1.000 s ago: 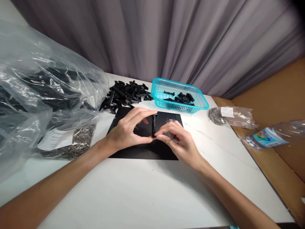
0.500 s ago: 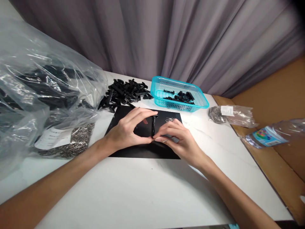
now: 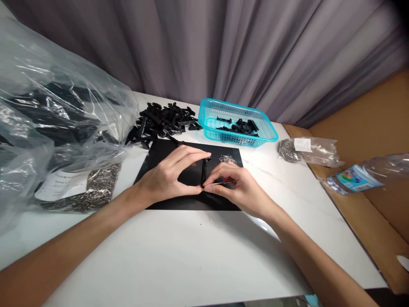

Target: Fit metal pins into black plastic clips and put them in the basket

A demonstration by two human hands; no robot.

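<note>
Our left hand [image 3: 163,175] grips a slender black plastic part [image 3: 203,171]; our right hand [image 3: 238,182], at four o'clock, pinches a thin silvery rod [image 3: 227,183].

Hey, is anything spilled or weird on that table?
Nothing looks clearly broken or spilled. One small oddity: a tiny dark speck shows alone on the white table, nearer than the black mat; it's too small to identify. The heap of black pieces is jumbled but bunched together.
</note>
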